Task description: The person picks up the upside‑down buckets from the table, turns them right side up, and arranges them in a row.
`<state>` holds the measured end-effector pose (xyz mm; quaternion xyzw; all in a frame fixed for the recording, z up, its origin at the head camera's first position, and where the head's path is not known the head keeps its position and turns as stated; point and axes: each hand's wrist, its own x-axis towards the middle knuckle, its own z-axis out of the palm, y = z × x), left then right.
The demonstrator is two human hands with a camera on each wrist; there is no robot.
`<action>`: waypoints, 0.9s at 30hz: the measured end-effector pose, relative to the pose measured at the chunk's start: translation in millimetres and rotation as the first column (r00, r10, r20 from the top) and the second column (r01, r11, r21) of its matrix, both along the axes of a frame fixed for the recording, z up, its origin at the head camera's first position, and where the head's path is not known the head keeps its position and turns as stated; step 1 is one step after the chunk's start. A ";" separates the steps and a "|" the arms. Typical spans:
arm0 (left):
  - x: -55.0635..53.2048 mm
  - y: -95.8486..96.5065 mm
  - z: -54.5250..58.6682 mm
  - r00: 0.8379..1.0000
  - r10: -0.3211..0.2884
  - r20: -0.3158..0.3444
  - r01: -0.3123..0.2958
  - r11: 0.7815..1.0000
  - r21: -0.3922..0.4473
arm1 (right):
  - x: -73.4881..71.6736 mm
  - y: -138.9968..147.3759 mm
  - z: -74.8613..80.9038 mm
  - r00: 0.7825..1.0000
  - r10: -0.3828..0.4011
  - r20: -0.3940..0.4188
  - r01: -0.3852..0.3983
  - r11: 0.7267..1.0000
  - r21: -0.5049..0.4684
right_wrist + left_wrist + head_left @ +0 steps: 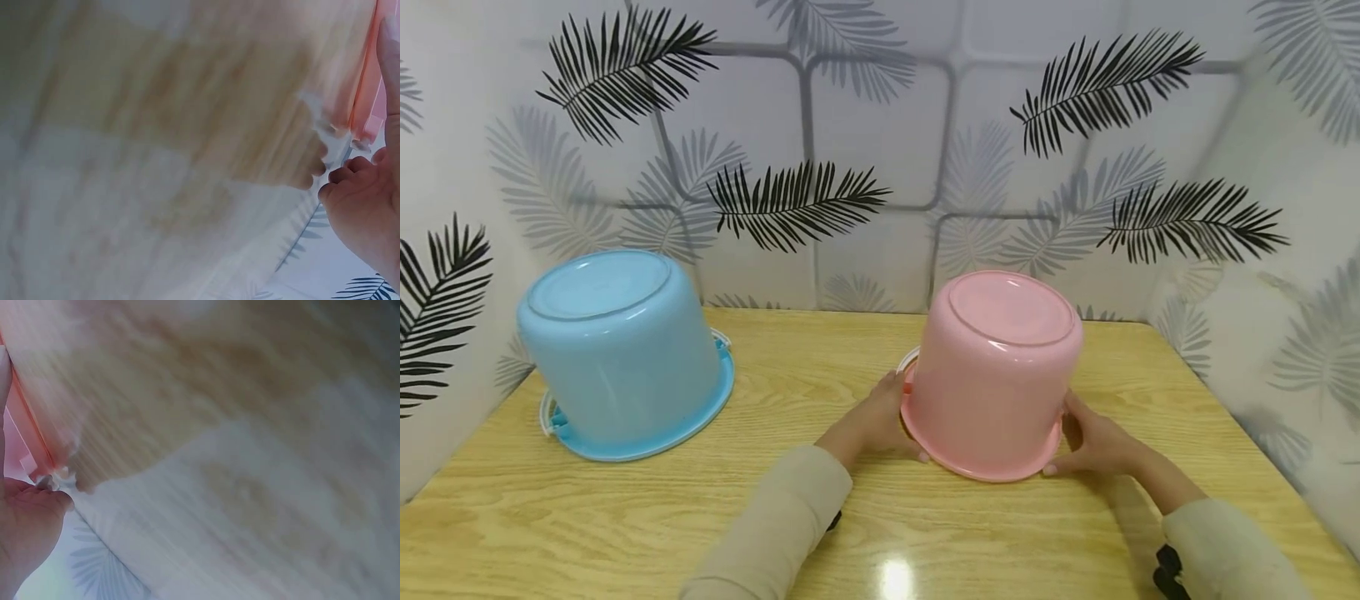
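A pink bucket (996,392) stands upside down, its base facing up and its wide rim low at the tabletop. My left hand (880,421) grips the rim on the left, beside the white handle (908,360), thumb toward the front. On the opposite side my right hand (1097,442) holds the rim between thumb and fingers. In the left wrist view the pink rim (31,425) runs along the left edge above the hand (31,525). The right wrist view has the rim (365,81) at upper right, with curled fingers (353,172) below it.
A light blue bucket (625,358), also upside down, sits at the left on the wood-grain table (805,375). Its white handle (546,414) lies around the rim. A wall (880,142) with a feather print closes off the back and sides.
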<state>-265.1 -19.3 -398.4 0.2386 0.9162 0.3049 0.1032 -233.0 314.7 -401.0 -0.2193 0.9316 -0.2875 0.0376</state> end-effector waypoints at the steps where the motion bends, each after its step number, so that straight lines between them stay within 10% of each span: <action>1: 0.3 1.1 0.7 1.000 0.001 0.008 -0.001 1.000 0.000 | -0.2 -0.1 -0.2 1.000 0.000 -0.002 0.000 1.000 0.010; 27: 10.0 -1.1 7.7 0.999 -0.032 -0.014 0.031 0.999 -0.035 | 22.8 -7.4 10.8 0.995 -0.052 -0.084 0.060 0.994 0.086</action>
